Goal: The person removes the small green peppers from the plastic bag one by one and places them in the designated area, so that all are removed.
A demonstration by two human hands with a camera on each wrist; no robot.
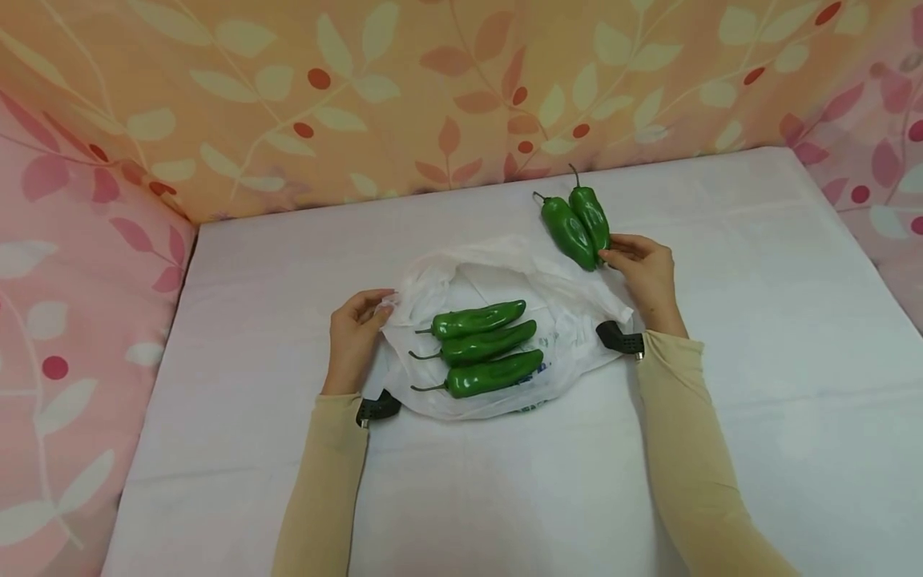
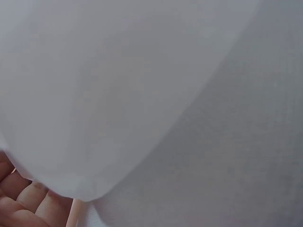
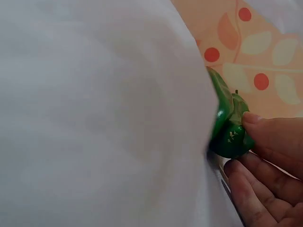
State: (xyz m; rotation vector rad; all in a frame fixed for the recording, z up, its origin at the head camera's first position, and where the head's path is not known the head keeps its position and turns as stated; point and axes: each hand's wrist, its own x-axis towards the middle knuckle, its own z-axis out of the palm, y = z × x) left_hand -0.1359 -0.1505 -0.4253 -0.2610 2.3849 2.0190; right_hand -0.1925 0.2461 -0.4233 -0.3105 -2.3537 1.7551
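Observation:
In the head view, several green peppers are present. Three of them (image 1: 493,373) lie side by side in the mouth of a thin white plastic bag (image 1: 490,255), stems to the left. My left hand (image 1: 353,332) pinches the bag's left rim between thumb and fingers. At the bag's far right, two more peppers lie together outside it, stems pointing away. My right hand (image 1: 645,272) grips the lower tip of the right-hand pepper (image 1: 591,215); the other pepper (image 1: 566,228) lies against it. The bag's plastic hides much of both wrist views.
A white cloth (image 1: 764,385) covers the table. An orange leaf-patterned curtain (image 1: 288,104) stands along the back, with pink patterned panels (image 1: 65,320) at the sides. Dark wrist cameras (image 1: 617,337) sit close to the bag on both sides.

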